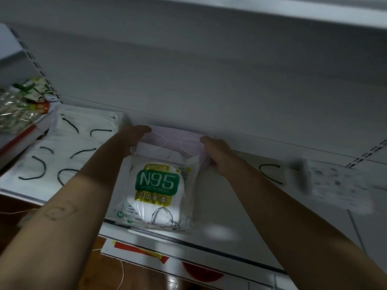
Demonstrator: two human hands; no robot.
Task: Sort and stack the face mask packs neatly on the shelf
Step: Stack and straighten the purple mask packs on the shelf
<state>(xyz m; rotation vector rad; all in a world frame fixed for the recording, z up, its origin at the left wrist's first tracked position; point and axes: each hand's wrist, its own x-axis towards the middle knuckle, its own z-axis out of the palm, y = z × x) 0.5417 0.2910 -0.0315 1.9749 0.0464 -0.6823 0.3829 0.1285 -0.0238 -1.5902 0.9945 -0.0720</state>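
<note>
Hands at mid-frame grip a pink pack (176, 141): left hand (134, 137) curled round its left end, right hand (217, 155) pinching its right end, just above an N95 pack (157, 191) on the shelf (230, 233).

Crinkly green-and-clear packets (19, 101) lie heaped at far left; a red-and-yellow printed white card (134, 251) shows low down.

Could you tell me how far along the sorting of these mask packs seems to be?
Looks partly done. The white packs with black loops already lie grouped on the left. In hand: the left hand and right hand grip the ends of the pink pack at the back. Left to place: the N95 pack in front of it, another black-loop pack and a blurred patterned pack to the right.
</note>
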